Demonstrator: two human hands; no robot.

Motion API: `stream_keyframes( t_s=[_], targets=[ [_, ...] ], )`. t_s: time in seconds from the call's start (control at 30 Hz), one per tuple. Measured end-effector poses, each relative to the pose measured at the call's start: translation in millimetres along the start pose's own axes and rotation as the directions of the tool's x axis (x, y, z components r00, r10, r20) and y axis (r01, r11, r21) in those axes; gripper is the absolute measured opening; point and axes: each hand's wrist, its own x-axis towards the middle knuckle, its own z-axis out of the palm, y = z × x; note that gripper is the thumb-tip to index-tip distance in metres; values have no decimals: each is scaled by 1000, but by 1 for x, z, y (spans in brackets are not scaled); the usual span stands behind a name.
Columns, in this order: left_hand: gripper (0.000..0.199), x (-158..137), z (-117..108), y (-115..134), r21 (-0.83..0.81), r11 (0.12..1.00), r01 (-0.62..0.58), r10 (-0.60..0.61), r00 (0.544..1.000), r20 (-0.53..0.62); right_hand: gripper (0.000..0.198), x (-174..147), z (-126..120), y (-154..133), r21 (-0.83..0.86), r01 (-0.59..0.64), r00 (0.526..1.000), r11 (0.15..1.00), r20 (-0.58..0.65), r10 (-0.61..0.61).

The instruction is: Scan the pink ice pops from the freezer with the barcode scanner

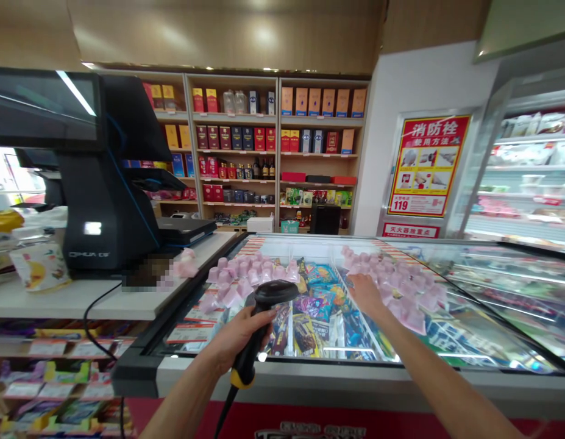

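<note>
My left hand (239, 341) is wrapped round the handle of a black barcode scanner (275, 292). The scanner's head points right, above the glass top of a chest freezer (309, 244), and its cable hangs down below. My right hand (367, 292) reaches over the glass, at the near left edge of a cluster of pink cup-shaped packs (392, 271). Its fingertips are mostly hidden, so whether they grip a pack does not show. A second group of pink packs (245, 271) sits on the left part of the glass. Colourful wrapped frozen goods (321, 302) show through it.
On the left, a black checkout terminal (113, 183) stands on a white counter (140, 302), with one pink pack (186, 263) near the counter's edge. Snack shelves (49, 372) are below. Shelves of boxed bottles (236, 137) line the back wall; a lit display fridge (533, 164) is at right.
</note>
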Motion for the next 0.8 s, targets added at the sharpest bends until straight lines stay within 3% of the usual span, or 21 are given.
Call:
stream_keyframes(
  t_s=[0.1,0.17,0.2,0.23,0.27,0.33,0.4,0.47,0.53,0.63,0.73,0.8],
  targets=[
    [25,-3,1,1,-6,1000,2,-2,1000,-4,27,0,6,-1,94,-51,999,994,-5,51],
    [25,-6,0,2,2,1000,7,-7,1000,-17,25,4,8,-4,287,-70,996,955,-24,80],
    [25,-7,-1,3,7,1000,8,-8,1000,-18,25,9,8,-7,434,-86,992,897,-45,117],
    [26,-7,0,3,8,1000,7,-7,1000,-16,25,13,8,-11,602,-110,983,791,-51,175],
    [25,-7,0,4,4,1000,7,-7,1000,-13,26,19,8,-16,762,-138,971,633,-24,240],
    [25,-8,3,7,-10,1000,7,-7,1000,-2,27,30,8,-28,959,-177,948,223,105,301],
    [25,-8,6,9,-26,1000,4,-3,1000,10,26,40,10,-41,976,-180,941,-125,208,267],
    [25,-8,7,11,-36,999,2,-1,1000,18,22,45,12,-51,936,-164,944,-311,240,226],
    [24,-9,7,12,-44,999,-2,3,1000,30,19,48,15,-56,908,-154,949,-389,245,196],
    [24,-9,4,11,-38,999,-2,3,999,38,15,49,19,-57,904,-142,960,-404,225,165],
    [24,-8,-1,9,-15,1000,-5,5,1000,21,17,49,23,-55,931,-139,962,-336,208,177],
    [26,-7,-7,6,18,1000,-23,23,1000,5,24,48,25,-58,965,-155,953,-211,202,226]
  ],
)
